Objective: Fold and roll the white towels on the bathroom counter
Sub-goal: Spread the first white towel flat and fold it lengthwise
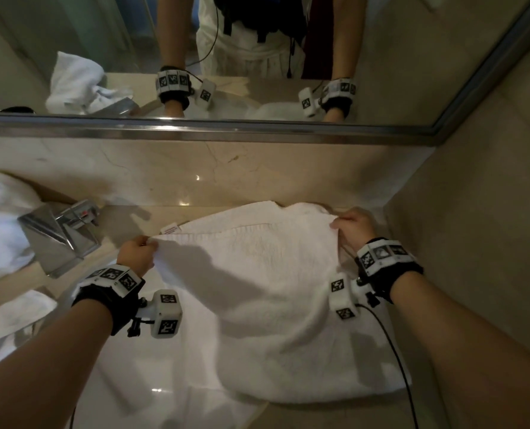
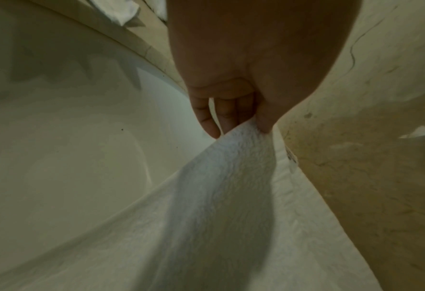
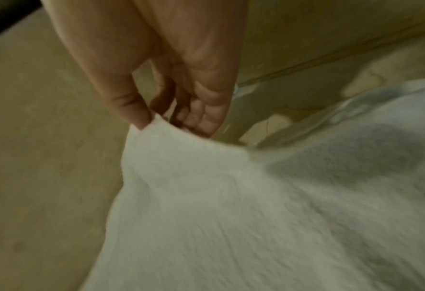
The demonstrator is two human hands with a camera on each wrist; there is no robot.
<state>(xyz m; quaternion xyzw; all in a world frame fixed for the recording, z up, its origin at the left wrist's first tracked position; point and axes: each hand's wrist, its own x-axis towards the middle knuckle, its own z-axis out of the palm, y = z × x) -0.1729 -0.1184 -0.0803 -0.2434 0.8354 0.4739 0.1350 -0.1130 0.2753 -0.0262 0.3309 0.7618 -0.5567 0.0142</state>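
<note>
A person's left hand (image 1: 138, 253) and right hand (image 1: 355, 228) each pinch a far corner of a white towel (image 1: 276, 305) spread over the counter (image 1: 164, 178); matching corners evenly would likely keep the fold square.

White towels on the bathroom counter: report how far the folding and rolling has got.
Done: no rolled towel shows. In hand: the left hand and right hand each pinch a far corner of one white towel spread over the counter. Left: finishing that fold, rolling it, then the crumpled towels beside the faucet.
</note>
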